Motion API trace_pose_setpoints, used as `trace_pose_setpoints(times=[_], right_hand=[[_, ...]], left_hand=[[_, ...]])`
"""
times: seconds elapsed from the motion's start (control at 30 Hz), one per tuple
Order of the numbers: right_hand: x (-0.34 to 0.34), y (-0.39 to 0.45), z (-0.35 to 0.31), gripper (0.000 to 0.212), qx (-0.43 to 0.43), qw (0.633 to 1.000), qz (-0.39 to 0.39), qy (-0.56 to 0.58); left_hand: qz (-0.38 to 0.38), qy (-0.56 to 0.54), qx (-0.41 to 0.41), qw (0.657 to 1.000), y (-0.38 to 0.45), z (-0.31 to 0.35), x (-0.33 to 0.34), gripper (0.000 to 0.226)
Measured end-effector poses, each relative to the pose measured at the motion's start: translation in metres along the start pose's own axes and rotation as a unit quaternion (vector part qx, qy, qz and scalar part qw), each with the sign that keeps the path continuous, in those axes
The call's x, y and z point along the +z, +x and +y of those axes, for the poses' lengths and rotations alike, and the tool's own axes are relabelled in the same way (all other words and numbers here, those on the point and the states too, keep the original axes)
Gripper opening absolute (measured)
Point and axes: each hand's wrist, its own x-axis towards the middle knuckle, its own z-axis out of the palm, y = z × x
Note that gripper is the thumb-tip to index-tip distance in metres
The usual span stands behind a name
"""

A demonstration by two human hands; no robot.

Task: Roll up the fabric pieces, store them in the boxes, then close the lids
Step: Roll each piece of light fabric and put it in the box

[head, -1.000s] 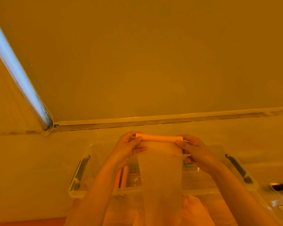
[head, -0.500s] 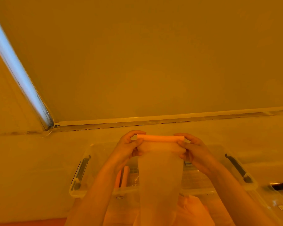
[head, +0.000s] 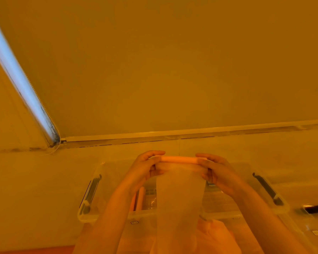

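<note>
Setting: amber-lit room, plain wall, pale worktop [head: 35,180].
Fabric strip [head: 179,195]: rolled top end held above clear box [head: 92,195], tail hung loose.
Left hand [head: 141,169]: pinched roll's left end.
Right hand [head: 217,171]: pinched right end.
Box contents: two rolls [head: 139,198] stored.
Risk: uneven turning likely telescopes roll; loosened pinch unwinds it.
</note>
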Motion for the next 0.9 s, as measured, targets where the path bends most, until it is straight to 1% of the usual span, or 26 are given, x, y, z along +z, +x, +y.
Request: trace_pose_setpoints(times=[0.1, 0.2, 0.27, 0.37, 0.57, 0.73, 0.9], right_hand=[[-0.002, 0.0018, -0.0001, 0.021, 0.014, 1.0, -0.01, 0.0], [-0.0012, 0.0017, 0.0008, 0.018, 0.011, 1.0, -0.016, -0.015], [-0.0003, 0.0013, 0.0012, 0.016, 0.01, 1.0, -0.021, -0.018], [-0.0001, 0.0025, 0.0009, 0.018, 0.01, 0.999, -0.031, -0.007], [-0.0027, 0.0046, 0.0016, 0.022, 0.01, 0.999, -0.035, 0.0], [-0.0031, 0.0043, 0.0017, 0.021, 0.01, 1.0, -0.025, 0.01], [-0.0043, 0.0029, 0.0004, 0.021, 0.035, 0.998, -0.024, 0.034]], left_hand=[[-0.016, -0.008, -0.004, 1.0, 0.0003, 0.0004, -0.0031, 0.021], [-0.022, 0.012, 0.005, 1.0, 0.0004, 0.0011, -0.0043, 0.019], [-0.014, 0.03, 0.007, 0.999, 0.0015, 0.0006, -0.0046, 0.02], [0.003, 0.025, -0.007, 1.0, 0.004, 0.0005, -0.006, 0.025], [0.01, 0.067, -0.018, 0.998, 0.0031, 0.0002, -0.0065, 0.02], [0.017, 0.07, -0.02, 0.997, 0.004, -0.0004, -0.0042, 0.021], [0.016, 0.06, -0.003, 0.998, 0.0038, 0.0012, -0.0045, 0.026]])
